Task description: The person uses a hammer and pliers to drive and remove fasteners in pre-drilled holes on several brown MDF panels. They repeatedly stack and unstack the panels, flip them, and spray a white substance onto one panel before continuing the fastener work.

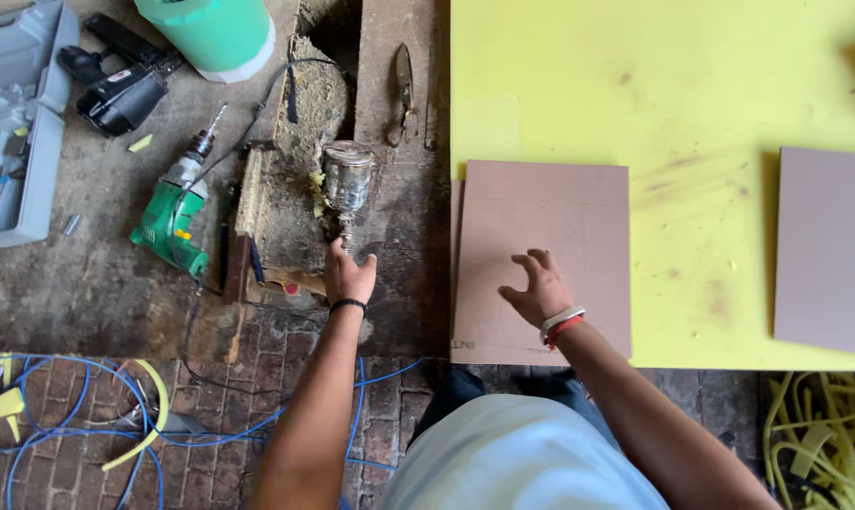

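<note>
Two hands at work: left hand (348, 276) wrapped around the handle of a metal spray gun (347, 181) on the grimy floor; right hand (539, 289) pressed flat, fingers spread, on a brown board (579, 217) atop the yellow sheet (692, 85). Green drill (172, 222) nearby, blue cable (87, 416) beneath.
</note>
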`<state>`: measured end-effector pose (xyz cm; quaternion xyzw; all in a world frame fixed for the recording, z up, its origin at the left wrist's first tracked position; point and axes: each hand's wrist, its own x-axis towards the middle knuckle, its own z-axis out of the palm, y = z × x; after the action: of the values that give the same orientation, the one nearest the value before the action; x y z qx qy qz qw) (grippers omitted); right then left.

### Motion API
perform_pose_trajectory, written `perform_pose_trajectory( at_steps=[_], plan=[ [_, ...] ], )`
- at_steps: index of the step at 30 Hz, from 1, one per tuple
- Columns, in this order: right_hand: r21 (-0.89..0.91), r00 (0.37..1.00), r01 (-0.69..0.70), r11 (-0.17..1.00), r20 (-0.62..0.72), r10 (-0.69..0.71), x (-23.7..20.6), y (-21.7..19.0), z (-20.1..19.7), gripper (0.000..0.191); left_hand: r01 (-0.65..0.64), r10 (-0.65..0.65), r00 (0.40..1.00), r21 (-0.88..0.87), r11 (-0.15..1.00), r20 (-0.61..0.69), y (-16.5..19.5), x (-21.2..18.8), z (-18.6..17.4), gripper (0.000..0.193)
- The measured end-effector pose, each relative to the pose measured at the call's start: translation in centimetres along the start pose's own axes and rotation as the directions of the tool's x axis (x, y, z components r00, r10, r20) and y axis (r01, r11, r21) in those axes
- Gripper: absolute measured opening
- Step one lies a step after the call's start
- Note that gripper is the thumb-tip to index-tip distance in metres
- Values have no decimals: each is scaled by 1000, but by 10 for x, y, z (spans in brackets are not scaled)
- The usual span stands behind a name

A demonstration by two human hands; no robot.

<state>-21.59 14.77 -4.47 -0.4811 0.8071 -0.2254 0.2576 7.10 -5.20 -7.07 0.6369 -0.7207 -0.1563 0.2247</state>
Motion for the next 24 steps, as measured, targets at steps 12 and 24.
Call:
perform_pose_trajectory(
  at_steps=[12, 24],
  plan=[
    [-582, 863, 10, 813, 416, 287, -8, -65, 16, 140, 342, -401, 804, 210, 916, 440, -16, 50, -9, 56],
    [-514, 874, -49, 857, 392, 286, -17, -65, 9, 137, 224, -293, 891, 226, 948, 348, -24, 32, 1, 42]
  ],
)
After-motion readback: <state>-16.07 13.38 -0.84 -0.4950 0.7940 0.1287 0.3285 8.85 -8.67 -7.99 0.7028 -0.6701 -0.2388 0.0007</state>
